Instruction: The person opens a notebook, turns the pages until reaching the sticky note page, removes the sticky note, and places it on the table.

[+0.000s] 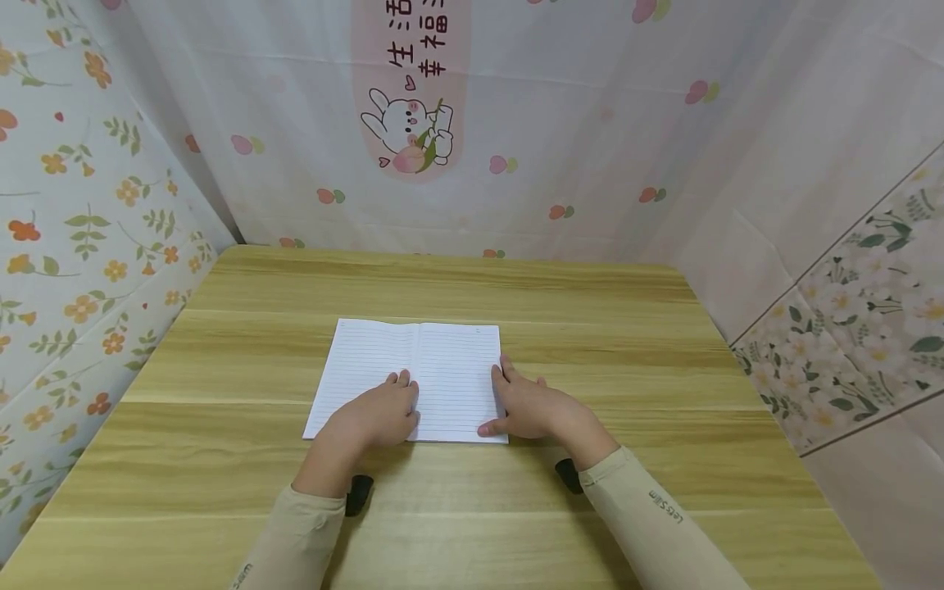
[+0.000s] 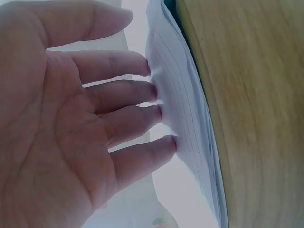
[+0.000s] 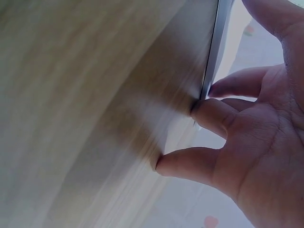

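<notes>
An open notebook (image 1: 457, 352) with lined white pages lies flat on the table, its fold running away from me. With fairly straight fingers, my left hand (image 1: 383, 412) presses on the left page beside the fold; in the left wrist view its fingertips (image 2: 167, 142) touch the lined paper (image 2: 178, 90) and the thumb is apart from it. My right hand (image 1: 534, 407) rests at the notebook's right edge with spread fingers. In the right wrist view, some fingers touch the notebook's edge (image 3: 212, 57), while another fingertip (image 3: 164, 164) touches the table.
The wood-grain table (image 1: 627, 344) extends around the notebook on all sides. A patterned curtain (image 1: 560, 131) hangs behind it, with flowered cloth (image 1: 96, 270) on the left and a tiled wall (image 1: 870, 311) on the right. Small black pieces (image 1: 359, 495) show under both wrists.
</notes>
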`<state>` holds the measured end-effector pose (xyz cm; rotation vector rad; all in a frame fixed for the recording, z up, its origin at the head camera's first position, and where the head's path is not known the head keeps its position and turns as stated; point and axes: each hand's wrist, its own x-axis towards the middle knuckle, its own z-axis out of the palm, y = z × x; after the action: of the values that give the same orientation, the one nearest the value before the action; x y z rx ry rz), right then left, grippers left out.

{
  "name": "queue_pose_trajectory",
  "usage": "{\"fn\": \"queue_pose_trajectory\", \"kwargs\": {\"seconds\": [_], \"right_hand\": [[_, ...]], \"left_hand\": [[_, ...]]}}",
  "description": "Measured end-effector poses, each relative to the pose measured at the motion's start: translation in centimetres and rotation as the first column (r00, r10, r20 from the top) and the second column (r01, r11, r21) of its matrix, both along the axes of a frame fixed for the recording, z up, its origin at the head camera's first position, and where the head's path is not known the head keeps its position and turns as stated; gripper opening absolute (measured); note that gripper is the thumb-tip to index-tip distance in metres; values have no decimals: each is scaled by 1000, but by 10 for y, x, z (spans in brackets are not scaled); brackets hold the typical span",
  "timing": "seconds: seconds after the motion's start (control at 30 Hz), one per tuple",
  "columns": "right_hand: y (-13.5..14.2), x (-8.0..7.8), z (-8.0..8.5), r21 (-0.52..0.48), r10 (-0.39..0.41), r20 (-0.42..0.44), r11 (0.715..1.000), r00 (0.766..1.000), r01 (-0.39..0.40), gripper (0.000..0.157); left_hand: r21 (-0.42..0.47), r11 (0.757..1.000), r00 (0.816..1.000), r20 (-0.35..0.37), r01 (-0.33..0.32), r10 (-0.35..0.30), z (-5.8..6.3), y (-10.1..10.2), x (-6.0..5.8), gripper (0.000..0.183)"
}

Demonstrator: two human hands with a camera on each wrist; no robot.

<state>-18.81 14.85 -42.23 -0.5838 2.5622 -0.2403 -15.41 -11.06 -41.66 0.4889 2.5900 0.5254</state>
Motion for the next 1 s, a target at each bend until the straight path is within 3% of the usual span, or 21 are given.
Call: {"fn": "queue_pose_trajectory", "kwargs": {"seconds": [0.23, 0.47, 0.57, 0.8, 1.0], "right_hand": [[-2, -1, 2, 0, -7, -9, 1000, 1000, 7, 111], [-7, -2, 2, 1, -14, -23, 1000, 1000, 14, 116], [-9, -1, 2, -1, -18, -28, 1000, 999, 18, 117], [-8, -3, 1, -14, -12, -4, 1000, 1000, 12, 118], [2, -7, 2, -154, -23, 79, 987, 997, 35, 139]], "left_hand": [[8, 1000, 1000, -8, -5, 6, 1, 0, -1, 58], [16, 999, 1000, -12, -28, 28, -1, 0, -1, 97], [29, 999, 999, -13, -33, 34, 0, 1, 1, 105], [7, 999, 999, -11, -41, 41, 1, 2, 3, 89], [50, 999, 1000, 4, -15, 15, -1, -1, 0, 66]]}}
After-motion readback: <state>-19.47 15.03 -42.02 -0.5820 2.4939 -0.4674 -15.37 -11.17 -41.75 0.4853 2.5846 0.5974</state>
